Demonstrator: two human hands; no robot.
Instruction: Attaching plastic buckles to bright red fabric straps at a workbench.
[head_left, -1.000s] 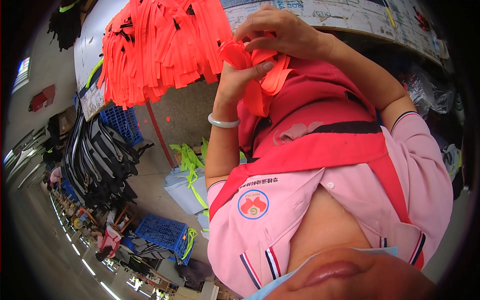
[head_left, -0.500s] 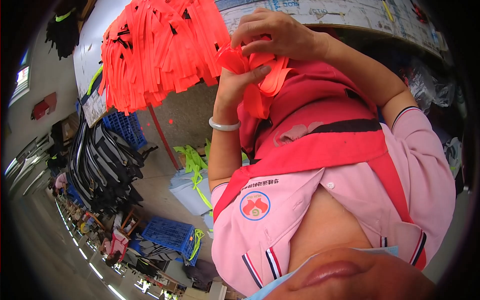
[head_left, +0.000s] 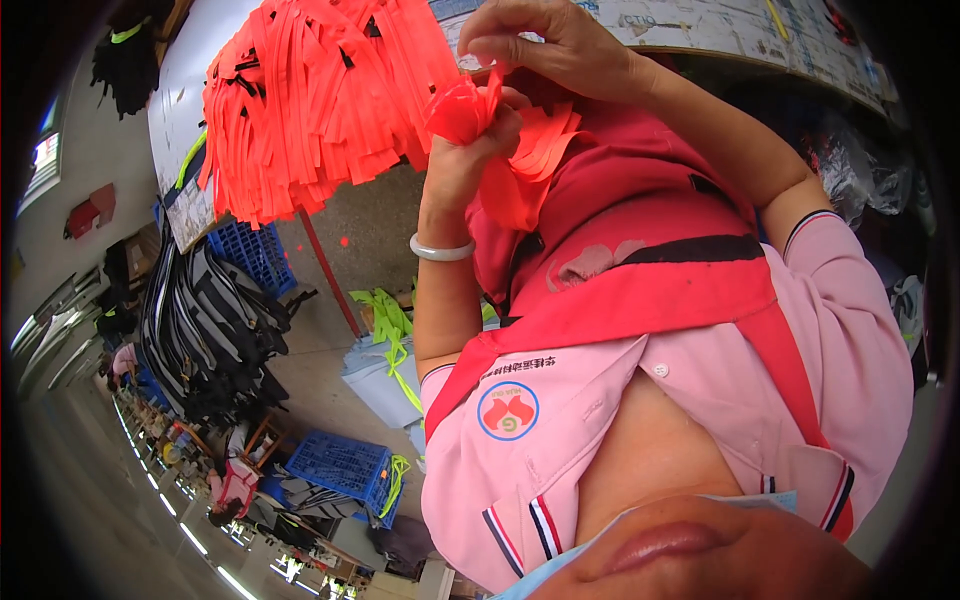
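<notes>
A single view, from a fisheye camera worn on the person's head, looks steeply down along the person's own body, so close that the chin and a pink shirt [head_left: 640, 420] fill the lower right of the frame. The two hands, left hand [head_left: 470, 150] and right hand [head_left: 560, 50], sit near the top centre, at close range. The table edge [head_left: 200, 215] curves across the upper left, bent by the lens. The workshop floor [head_left: 100, 520] and blue crates [head_left: 335, 465] recede, far smaller, towards the lower left. A dark rim rings the frame.
</notes>
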